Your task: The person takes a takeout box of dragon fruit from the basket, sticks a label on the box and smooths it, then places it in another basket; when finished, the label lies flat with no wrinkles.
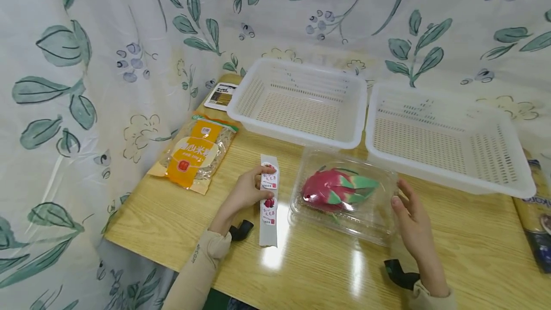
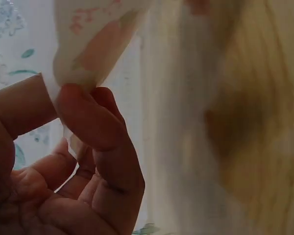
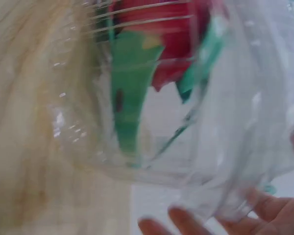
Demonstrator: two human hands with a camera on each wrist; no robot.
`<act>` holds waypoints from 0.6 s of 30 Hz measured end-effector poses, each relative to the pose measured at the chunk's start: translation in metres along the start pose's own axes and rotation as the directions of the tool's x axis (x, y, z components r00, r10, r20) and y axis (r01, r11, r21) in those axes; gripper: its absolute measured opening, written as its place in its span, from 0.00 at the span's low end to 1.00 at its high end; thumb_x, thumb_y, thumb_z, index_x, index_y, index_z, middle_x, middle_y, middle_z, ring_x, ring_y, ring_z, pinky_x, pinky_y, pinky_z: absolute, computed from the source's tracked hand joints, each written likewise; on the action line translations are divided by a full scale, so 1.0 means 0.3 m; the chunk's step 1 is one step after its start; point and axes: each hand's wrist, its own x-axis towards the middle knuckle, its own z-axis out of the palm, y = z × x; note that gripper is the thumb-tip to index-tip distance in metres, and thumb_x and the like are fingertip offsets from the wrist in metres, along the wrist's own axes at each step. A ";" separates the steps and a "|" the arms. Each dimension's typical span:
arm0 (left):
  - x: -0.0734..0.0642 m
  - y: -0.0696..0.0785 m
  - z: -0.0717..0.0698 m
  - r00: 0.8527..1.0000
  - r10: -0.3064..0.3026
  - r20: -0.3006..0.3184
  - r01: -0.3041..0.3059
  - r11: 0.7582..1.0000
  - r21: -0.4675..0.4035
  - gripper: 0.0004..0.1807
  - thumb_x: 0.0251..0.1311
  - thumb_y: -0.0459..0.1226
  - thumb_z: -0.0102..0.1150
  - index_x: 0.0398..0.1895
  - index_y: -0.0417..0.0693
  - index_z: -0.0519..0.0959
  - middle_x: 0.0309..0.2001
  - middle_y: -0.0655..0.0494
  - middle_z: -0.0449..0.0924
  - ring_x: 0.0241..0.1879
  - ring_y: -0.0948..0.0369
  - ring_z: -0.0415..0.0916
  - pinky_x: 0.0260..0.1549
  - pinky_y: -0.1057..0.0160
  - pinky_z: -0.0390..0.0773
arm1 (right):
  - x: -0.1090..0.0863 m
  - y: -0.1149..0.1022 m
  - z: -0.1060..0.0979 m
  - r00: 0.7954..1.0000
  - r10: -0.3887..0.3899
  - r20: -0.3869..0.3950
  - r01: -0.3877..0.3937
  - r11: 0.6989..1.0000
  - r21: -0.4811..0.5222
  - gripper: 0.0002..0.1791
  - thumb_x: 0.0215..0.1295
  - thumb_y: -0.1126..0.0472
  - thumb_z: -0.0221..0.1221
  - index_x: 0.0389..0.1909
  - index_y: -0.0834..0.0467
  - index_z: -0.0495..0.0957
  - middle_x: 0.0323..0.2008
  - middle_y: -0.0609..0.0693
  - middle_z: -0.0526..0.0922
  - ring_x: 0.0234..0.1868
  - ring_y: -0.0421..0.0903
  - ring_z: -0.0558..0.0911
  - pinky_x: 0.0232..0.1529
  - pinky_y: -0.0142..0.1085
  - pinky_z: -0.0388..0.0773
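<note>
My left hand (image 1: 248,189) pinches a strip of label stickers (image 1: 269,236) on pale backing paper, thumb and fingers bent over its left side. In the left wrist view, the strip (image 2: 95,44) stands between thumb and finger, a pinkish print on it. To the right lies a clear plastic clamshell box (image 1: 297,195) with a pink and green dragon fruit (image 1: 323,188) inside. My right hand (image 1: 415,224) is at the right end of this box, loose fingers right at its edge. In the right wrist view, the fingertips (image 3: 183,220) are blurred below the box's corner.
Two white perforated baskets (image 1: 297,135) stand side by side at the back. On the left lie an orange-printed food bag (image 1: 191,152) and a small white-edged pack (image 1: 221,96). A yellow and dark package (image 1: 535,209) lies at the right edge. Floral curtain (image 1: 280,18) encloses the table.
</note>
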 end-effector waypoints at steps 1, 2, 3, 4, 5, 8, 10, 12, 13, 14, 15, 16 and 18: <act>-0.007 0.007 -0.003 1.000 0.008 -0.001 -0.008 1.000 0.001 0.35 0.49 0.23 0.67 0.64 0.46 0.71 0.29 0.44 0.80 0.24 0.62 0.75 0.22 0.67 0.77 | 0.001 -0.012 -0.003 1.000 0.017 -0.006 -0.017 1.000 -0.016 0.31 0.77 0.55 0.43 0.76 0.57 0.48 0.73 0.68 0.54 0.68 0.62 0.66 0.56 0.20 0.71; -0.014 0.016 -0.005 1.000 0.021 -0.003 -0.021 1.000 -0.006 0.38 0.49 0.23 0.67 0.66 0.47 0.69 0.33 0.44 0.80 0.25 0.62 0.75 0.22 0.68 0.77 | 0.001 -0.023 -0.005 1.000 0.025 -0.014 -0.025 0.999 -0.025 0.31 0.77 0.54 0.44 0.76 0.56 0.48 0.73 0.68 0.54 0.68 0.70 0.62 0.61 0.29 0.73; -0.021 0.026 -0.006 0.999 0.036 -0.004 -0.036 0.999 -0.020 0.40 0.49 0.22 0.66 0.68 0.48 0.67 0.39 0.44 0.80 0.26 0.61 0.75 0.22 0.68 0.77 | 0.001 -0.035 -0.005 0.999 0.027 -0.026 -0.028 0.999 -0.029 0.32 0.77 0.54 0.45 0.76 0.56 0.49 0.73 0.68 0.54 0.68 0.72 0.60 0.64 0.40 0.72; -0.029 0.036 -0.008 0.999 0.054 -0.002 -0.054 0.998 -0.036 0.42 0.49 0.21 0.66 0.70 0.49 0.65 0.45 0.44 0.78 0.28 0.61 0.75 0.23 0.68 0.78 | 0.002 -0.049 -0.003 0.999 0.024 -0.045 -0.025 0.999 -0.033 0.31 0.76 0.54 0.46 0.76 0.56 0.51 0.73 0.67 0.54 0.69 0.72 0.59 0.66 0.50 0.70; -0.038 0.047 -0.008 0.998 0.070 0.002 -0.070 0.996 -0.059 0.44 0.48 0.20 0.65 0.71 0.50 0.63 0.52 0.44 0.75 0.30 0.60 0.75 0.24 0.67 0.80 | 0.001 -0.065 0.000 0.998 0.018 -0.064 -0.021 0.999 -0.039 0.31 0.76 0.54 0.47 0.75 0.57 0.53 0.74 0.66 0.54 0.70 0.71 0.58 0.65 0.60 0.66; -0.068 0.082 -0.003 0.993 0.114 0.015 -0.111 0.985 -0.131 0.48 0.48 0.18 0.64 0.73 0.53 0.60 0.67 0.48 0.61 0.38 0.57 0.77 0.28 0.64 0.84 | 0.002 -0.117 0.019 0.989 -0.048 -0.143 0.039 0.997 -0.065 0.28 0.74 0.57 0.51 0.71 0.60 0.61 0.73 0.61 0.58 0.73 0.63 0.57 0.70 0.53 0.62; -0.089 0.107 0.004 0.990 0.136 0.026 -0.129 0.977 -0.167 0.50 0.48 0.18 0.63 0.74 0.57 0.59 0.69 0.48 0.59 0.42 0.55 0.76 0.29 0.62 0.85 | 0.004 -0.159 0.038 0.977 -0.105 -0.185 0.094 0.993 -0.068 0.25 0.72 0.60 0.53 0.68 0.60 0.66 0.72 0.58 0.62 0.73 0.56 0.60 0.70 0.35 0.62; -0.109 0.132 0.012 0.986 0.162 0.031 -0.153 0.970 -0.188 0.51 0.48 0.18 0.64 0.75 0.59 0.57 0.68 0.48 0.59 0.44 0.54 0.75 0.29 0.61 0.85 | 0.006 -0.206 0.063 0.963 -0.176 -0.206 0.166 0.984 -0.064 0.22 0.70 0.65 0.55 0.64 0.61 0.71 0.70 0.56 0.66 0.72 0.46 0.63 0.63 0.21 0.62; -0.120 0.144 0.018 0.983 0.177 0.037 -0.167 0.966 -0.200 0.52 0.47 0.18 0.63 0.75 0.60 0.57 0.68 0.48 0.59 0.44 0.53 0.75 0.28 0.61 0.85 | 0.007 -0.232 0.078 0.953 -0.219 -0.211 0.212 0.976 -0.056 0.21 0.69 0.67 0.56 0.62 0.61 0.73 0.68 0.55 0.69 0.70 0.42 0.65 0.59 0.16 0.61; -0.130 0.157 0.024 0.979 0.201 0.039 -0.189 0.960 -0.204 0.53 0.47 0.18 0.63 0.75 0.60 0.56 0.68 0.47 0.60 0.44 0.53 0.75 0.27 0.61 0.85 | 0.008 -0.257 0.095 0.941 -0.264 -0.210 0.263 0.964 -0.036 0.20 0.67 0.69 0.56 0.60 0.62 0.74 0.66 0.55 0.71 0.69 0.37 0.66 0.59 0.16 0.63; -0.140 0.168 0.031 0.974 0.223 0.044 -0.210 0.956 -0.207 0.53 0.47 0.18 0.63 0.76 0.59 0.55 0.68 0.46 0.60 0.44 0.52 0.75 0.27 0.60 0.85 | 0.009 -0.282 0.115 0.926 -0.311 -0.213 0.312 0.950 -0.028 0.20 0.65 0.71 0.58 0.58 0.62 0.76 0.63 0.55 0.74 0.66 0.34 0.68 0.59 0.16 0.65; -0.150 0.179 0.039 0.968 0.246 0.049 -0.231 0.950 -0.208 0.53 0.47 0.18 0.63 0.76 0.59 0.55 0.67 0.46 0.60 0.45 0.52 0.76 0.26 0.60 0.85 | 0.011 -0.304 0.135 0.908 -0.361 -0.211 0.366 0.931 -0.020 0.20 0.63 0.73 0.59 0.56 0.63 0.77 0.60 0.55 0.77 0.63 0.31 0.71 0.58 0.17 0.67; -0.170 0.199 0.056 0.956 0.287 0.055 -0.271 0.942 -0.197 0.53 0.48 0.19 0.64 0.76 0.58 0.53 0.68 0.46 0.60 0.46 0.50 0.77 0.24 0.60 0.85 | 0.013 -0.347 0.179 0.873 -0.445 -0.198 0.453 0.892 -0.007 0.21 0.59 0.75 0.62 0.54 0.62 0.78 0.53 0.55 0.81 0.56 0.29 0.75 0.55 0.19 0.72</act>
